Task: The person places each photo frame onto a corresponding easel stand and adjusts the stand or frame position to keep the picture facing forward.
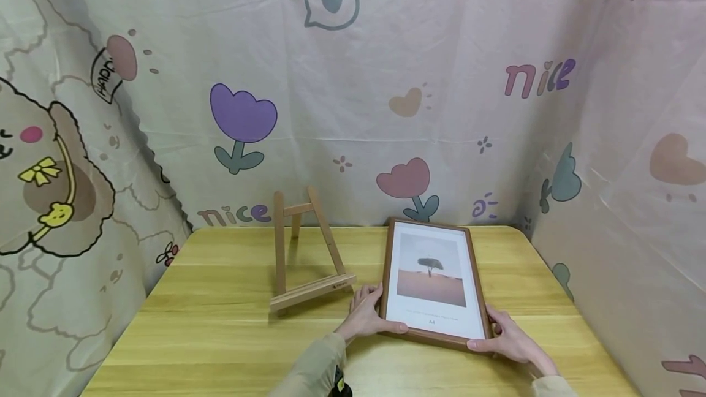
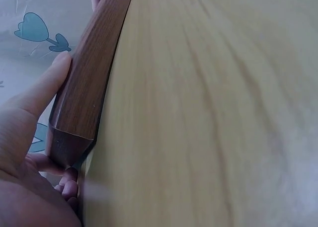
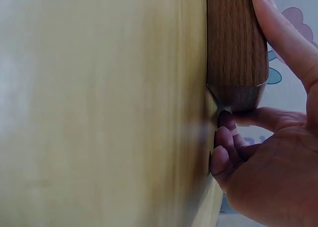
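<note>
A brown wooden picture frame with a white mat and a print of a lone tree lies face up at the right of the table. At its lower left corner my left hand grips it, thumb over the front edge and fingers along the side. My right hand holds the lower right corner the same way. In the left wrist view, the thumb lies along the wooden edge while the other fingers curl by the corner. The right wrist view shows curled fingers close to the tabletop, below the frame's corner.
A small wooden easel stands to the left of the picture frame, its ledge facing the front. The wood-grain table is enclosed at the back and sides by printed cloth.
</note>
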The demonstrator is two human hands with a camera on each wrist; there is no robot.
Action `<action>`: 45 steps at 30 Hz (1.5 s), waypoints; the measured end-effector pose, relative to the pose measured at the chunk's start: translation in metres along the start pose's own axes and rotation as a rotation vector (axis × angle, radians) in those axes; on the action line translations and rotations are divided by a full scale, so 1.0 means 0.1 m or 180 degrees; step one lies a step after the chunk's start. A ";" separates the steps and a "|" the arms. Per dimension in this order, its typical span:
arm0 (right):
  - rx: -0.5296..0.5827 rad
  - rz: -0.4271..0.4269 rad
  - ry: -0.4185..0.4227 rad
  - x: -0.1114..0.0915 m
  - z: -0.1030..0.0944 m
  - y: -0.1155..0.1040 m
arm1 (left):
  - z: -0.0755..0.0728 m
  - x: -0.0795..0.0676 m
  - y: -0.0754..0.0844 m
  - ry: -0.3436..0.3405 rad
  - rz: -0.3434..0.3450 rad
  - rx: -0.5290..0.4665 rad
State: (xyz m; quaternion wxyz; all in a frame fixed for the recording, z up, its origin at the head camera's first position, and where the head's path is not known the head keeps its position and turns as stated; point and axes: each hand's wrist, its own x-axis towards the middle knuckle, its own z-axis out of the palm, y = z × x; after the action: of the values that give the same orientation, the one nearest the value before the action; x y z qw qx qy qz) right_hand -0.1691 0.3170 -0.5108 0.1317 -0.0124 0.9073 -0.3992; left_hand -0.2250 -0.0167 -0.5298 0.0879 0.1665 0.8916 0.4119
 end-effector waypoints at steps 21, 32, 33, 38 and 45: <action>0.0219 -0.0291 0.0001 0.01 0.01 -0.02 | 0.02 -0.05 0.02 0.0091 0.0069 -0.0002; 0.0002 -0.0019 0.0194 0.02 0.00 -0.09 | 0.02 -0.04 0.03 0.0140 0.0139 0.0002; -0.0008 -0.0008 0.0208 0.02 0.00 -0.09 | 0.02 -0.05 0.03 0.0140 0.0155 -0.0024; 0.0037 -0.0022 0.0262 0.02 0.00 -0.10 | 0.02 -0.05 0.02 0.0114 0.0193 -0.0174; 0.0076 -0.0081 0.0346 0.00 0.01 -0.13 | 0.02 -0.06 0.02 0.0078 0.0157 -0.0445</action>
State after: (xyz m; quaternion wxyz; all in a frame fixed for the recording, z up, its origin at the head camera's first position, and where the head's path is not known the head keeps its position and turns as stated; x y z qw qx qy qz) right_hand -0.1694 0.3073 -0.5024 0.0774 -0.0007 0.9080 -0.4118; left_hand -0.2184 -0.0159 -0.5291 0.0782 0.1768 0.8573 0.4771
